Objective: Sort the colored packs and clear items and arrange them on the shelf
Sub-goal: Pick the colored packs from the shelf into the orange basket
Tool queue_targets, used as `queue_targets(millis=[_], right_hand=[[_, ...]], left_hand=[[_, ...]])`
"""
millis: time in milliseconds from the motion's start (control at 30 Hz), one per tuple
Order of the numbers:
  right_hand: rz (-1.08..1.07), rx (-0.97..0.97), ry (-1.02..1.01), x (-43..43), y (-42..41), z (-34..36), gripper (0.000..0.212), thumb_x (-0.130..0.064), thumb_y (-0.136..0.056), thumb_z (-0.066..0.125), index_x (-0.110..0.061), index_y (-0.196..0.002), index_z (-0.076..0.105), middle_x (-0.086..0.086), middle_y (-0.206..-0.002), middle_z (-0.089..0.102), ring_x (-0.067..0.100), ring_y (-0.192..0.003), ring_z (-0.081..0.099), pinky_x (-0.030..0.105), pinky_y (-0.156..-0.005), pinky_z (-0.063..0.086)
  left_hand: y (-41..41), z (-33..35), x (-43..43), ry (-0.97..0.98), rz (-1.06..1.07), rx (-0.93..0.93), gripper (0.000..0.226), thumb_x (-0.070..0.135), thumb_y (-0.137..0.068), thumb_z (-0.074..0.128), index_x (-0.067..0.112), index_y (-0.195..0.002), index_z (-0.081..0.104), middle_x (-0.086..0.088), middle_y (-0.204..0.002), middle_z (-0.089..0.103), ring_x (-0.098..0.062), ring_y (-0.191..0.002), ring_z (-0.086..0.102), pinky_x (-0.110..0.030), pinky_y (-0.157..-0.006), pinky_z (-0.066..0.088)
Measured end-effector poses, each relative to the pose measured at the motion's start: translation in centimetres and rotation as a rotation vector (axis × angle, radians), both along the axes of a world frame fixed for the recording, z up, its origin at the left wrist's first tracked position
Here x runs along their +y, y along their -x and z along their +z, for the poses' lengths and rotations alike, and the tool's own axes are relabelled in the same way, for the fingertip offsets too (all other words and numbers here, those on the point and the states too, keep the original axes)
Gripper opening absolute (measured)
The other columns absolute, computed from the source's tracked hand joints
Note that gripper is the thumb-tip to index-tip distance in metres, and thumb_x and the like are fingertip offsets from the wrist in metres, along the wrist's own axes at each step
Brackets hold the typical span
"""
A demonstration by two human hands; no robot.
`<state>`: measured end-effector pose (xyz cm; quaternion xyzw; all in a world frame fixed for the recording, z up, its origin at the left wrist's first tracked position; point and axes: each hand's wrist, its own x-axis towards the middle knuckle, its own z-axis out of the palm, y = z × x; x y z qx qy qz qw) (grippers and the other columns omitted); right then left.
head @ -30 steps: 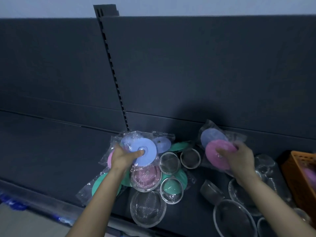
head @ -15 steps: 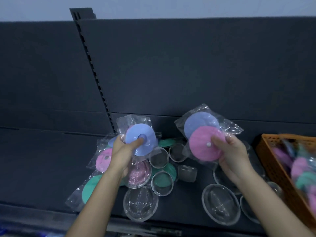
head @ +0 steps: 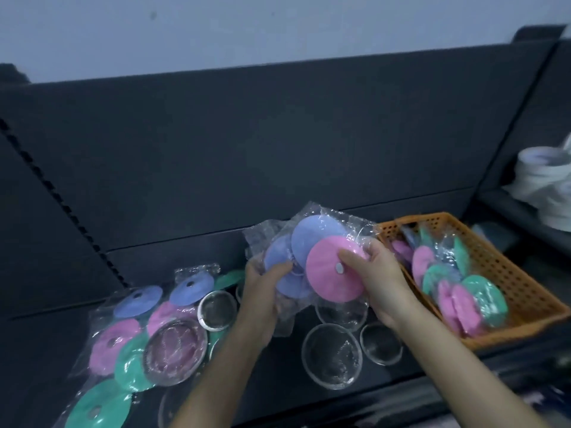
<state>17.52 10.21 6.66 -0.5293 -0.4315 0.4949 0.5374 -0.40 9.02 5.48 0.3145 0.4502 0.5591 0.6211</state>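
- Left hand [head: 262,291]: its grip clasps the crinkly clear plastic pack of blue discs [head: 276,254] from below.
- Right hand [head: 378,274]: its grip pinches the clear pink-and-blue disc pack [head: 327,273]; the two packs overlap above the dark shelf [head: 40,341].

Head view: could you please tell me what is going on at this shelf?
A person is sorting wrapped packs of coloured discs. The left hand holds a blue pack, the right hand a blue-and-pink pack, the two overlapping above the shelf. More packs and clear bowls lie on the shelf; an orange basket at right holds further packs.
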Motion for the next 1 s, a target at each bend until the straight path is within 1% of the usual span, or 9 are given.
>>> queue_targets(millis=[67, 167, 300, 400, 533, 633, 733, 833, 1000], right_hand=[[-0.071, -0.101, -0.057, -0.3, -1.7, 0.4, 0.022, -0.023, -0.079, 0.068, -0.024, -0.099, 0.059, -0.004, -0.08, 0.069, 0.013, -0.074, 0.063, 0.027, -0.062, 0.047], [-0.18, -0.197, -0.082, -0.6, -4.3, 0.3, 0.035, -0.023, -0.083, 0.066, -0.017, -0.115, 0.055, 0.002, -0.097, 0.067, 0.009, -0.077, 0.062, 0.018, -0.06, 0.045], [-0.276, -0.352, -0.087, -0.9, -7.8, 0.4, 0.032, -0.026, -0.087, 0.062, -0.015, -0.115, 0.053, 0.011, -0.109, 0.064, 0.024, -0.097, 0.061, 0.035, -0.085, 0.048], [-0.368, -0.417, -0.126, -1.1, -11.1, 0.5, 0.04, -0.024, -0.088, 0.061, -0.016, -0.126, 0.053, 0.002, -0.111, 0.062, 0.021, -0.097, 0.059, 0.033, -0.089, 0.045], [-0.414, -0.58, -0.154, -1.3, -15.3, -0.3, 0.021, -0.022, -0.089, 0.055, -0.013, -0.108, 0.059, 0.01, -0.098, 0.06, 0.025, -0.084, 0.054, 0.034, -0.079, 0.045], [-0.432, -0.645, -0.134, -1.3, -17.9, -1.5, 0.004, -0.023, -0.092, 0.049, -0.025, -0.092, 0.045, 0.006, -0.089, 0.049, 0.017, -0.081, 0.046, 0.03, -0.075, 0.037], [-0.478, -0.661, -0.099, -1.3, -20.0, -2.5, 0.018, -0.022, -0.095, 0.047, -0.019, -0.111, 0.055, 0.005, -0.101, 0.058, 0.021, -0.096, 0.054, 0.031, -0.082, 0.039], [-0.486, -0.651, -0.028, -1.1, -21.9, -2.9, 0.041, -0.021, -0.097, 0.043, -0.009, -0.137, 0.045, 0.009, -0.133, 0.055, 0.027, -0.124, 0.049, 0.034, -0.1, 0.037], [-0.381, -0.721, 0.002, -0.5, -23.9, -4.3, 0.037, -0.009, -0.097, 0.039, -0.006, -0.133, 0.048, 0.011, -0.132, 0.055, 0.027, -0.127, 0.046, 0.035, -0.103, 0.037]], left_hand=[[-2.1, 0.4, 0.5, -0.01, -0.04, -0.008, 0.068, 0.021, -0.067, 0.075, 0.008, -0.129, 0.047, -0.021, -0.123, 0.059, -0.038, -0.106, 0.062, -0.053, -0.075, 0.056], [-5.5, 1.2, 1.0, -0.083, -0.08, 0.038, 0.063, 0.02, -0.069, 0.075, 0.002, -0.125, 0.051, -0.026, -0.123, 0.058, -0.042, -0.11, 0.059, -0.063, -0.091, 0.046], [-9.9, 1.7, 1.8, -0.108, -0.119, 0.07, 0.05, 0.017, -0.068, 0.075, 0.005, -0.115, 0.061, -0.023, -0.113, 0.065, -0.038, -0.101, 0.064, -0.054, -0.089, 0.051], [-13.9, 1.8, 2.2, -0.115, -0.187, 0.073, 0.036, 0.016, -0.071, 0.074, 0.007, -0.105, 0.067, -0.021, -0.105, 0.069, -0.034, -0.093, 0.068, -0.049, -0.084, 0.053], [-18.7, 1.0, 2.5, -0.069, -0.223, 0.139, 0.047, 0.024, -0.065, 0.075, 0.007, -0.107, 0.064, -0.019, -0.104, 0.069, -0.034, -0.095, 0.068, -0.055, -0.086, 0.053], [-21.8, 0.6, 2.7, -0.06, -0.22, 0.181, 0.041, 0.025, -0.061, 0.074, 0.019, -0.1, 0.065, -0.008, -0.099, 0.073, -0.023, -0.086, 0.071, -0.041, -0.076, 0.058], [-24.5, 0.2, 3.1, -0.074, -0.294, 0.208, 0.05, 0.022, -0.066, 0.074, 0.018, -0.114, 0.061, -0.004, -0.104, 0.072, -0.02, -0.09, 0.07, -0.038, -0.078, 0.058], [-26.8, -0.3, 3.7, -0.052, -0.301, 0.271, 0.049, 0.022, -0.069, 0.075, 0.019, -0.115, 0.059, -0.004, -0.109, 0.069, -0.022, -0.094, 0.069, -0.044, -0.083, 0.057], [-28.4, -1.9, 4.7, -0.07, -0.293, 0.561, 0.036, 0.028, -0.073, 0.076, 0.01, -0.101, 0.062, -0.01, -0.098, 0.069, -0.026, -0.088, 0.068, -0.049, -0.077, 0.057]])
